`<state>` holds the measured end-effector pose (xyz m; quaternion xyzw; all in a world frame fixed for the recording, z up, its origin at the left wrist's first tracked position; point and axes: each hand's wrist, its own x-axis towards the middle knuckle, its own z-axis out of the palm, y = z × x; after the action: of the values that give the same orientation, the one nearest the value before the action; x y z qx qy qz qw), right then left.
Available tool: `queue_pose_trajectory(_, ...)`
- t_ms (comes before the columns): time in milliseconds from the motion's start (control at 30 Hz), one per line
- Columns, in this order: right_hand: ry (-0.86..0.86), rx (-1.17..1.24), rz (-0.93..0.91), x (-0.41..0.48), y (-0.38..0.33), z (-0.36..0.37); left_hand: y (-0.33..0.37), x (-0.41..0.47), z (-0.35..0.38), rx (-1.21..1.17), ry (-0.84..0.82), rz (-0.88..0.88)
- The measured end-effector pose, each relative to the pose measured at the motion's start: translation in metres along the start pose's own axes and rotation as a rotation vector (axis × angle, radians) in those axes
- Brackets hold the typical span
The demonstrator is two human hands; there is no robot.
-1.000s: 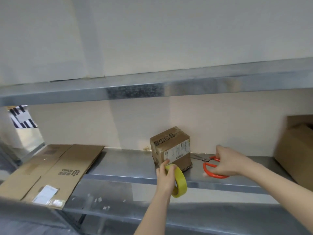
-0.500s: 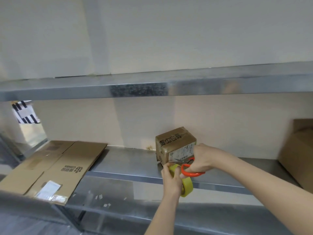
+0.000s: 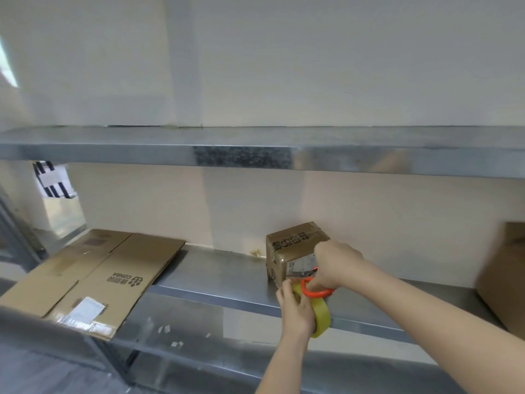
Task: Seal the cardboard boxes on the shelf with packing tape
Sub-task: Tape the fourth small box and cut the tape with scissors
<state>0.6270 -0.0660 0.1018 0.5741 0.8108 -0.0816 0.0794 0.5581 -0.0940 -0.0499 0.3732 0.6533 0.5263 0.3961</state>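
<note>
low and right of centre in the frame, on the metal shelf [image 3: 221,274]: a small cardboard box [image 3: 292,243], flaps down, glossy with tape over its top and front face. just below it, at the shelf's front edge, left hand [image 3: 295,311] curled round a yellow tape roll [image 3: 322,314], gripping it upright on edge. right hand [image 3: 338,265] above and to the right, in front of the box's front face, fingers through the orange loops of a pair of scissors [image 3: 315,292] and closed on them. blades aimed at the short stretch between roll and box, tips hard to make out. cannot tell whether a strip of tape is actually stretched there.

judging by this, close to finished with this box: looks taped, with likely only the cut from the roll and a press-down left. beyond that, more to do. at the right edge of the frame, a larger cardboard box [image 3: 505,280], cut off by the border, a flap seemingly raised, no tape visible on it. at the lower left, a flattened carton [image 3: 113,274] lying across the shelf's end and overhanging the front, not yet folded into a box. on the lower level beneath, a few small pale scraps [image 3: 176,344]. probably one box nearly sealed, at least one more waiting.
</note>
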Motion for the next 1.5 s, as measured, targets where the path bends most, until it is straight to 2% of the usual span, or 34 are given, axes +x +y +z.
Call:
queue_pose_trajectory(367,0.044,-0.047,-0.038,0.002,0.005,-0.009,0.003,0.009,-0.007,0.104,-0.023,0.026)
queue_pose_trajectory(700,0.086,-0.032,-0.061,0.010,0.000,-0.002,0.015,0.000,-0.014,0.087,0.006,-0.031)
queue_pose_trajectory(1100,0.046,-0.024,-0.102,0.014,-0.012,0.001,0.014,0.005,-0.040,0.125,-0.002,-0.163)
queue_pose_trajectory(1500,0.068,-0.024,-0.129,0.017,-0.022,0.003,0.017,0.004,-0.045,0.121,0.026,-0.182)
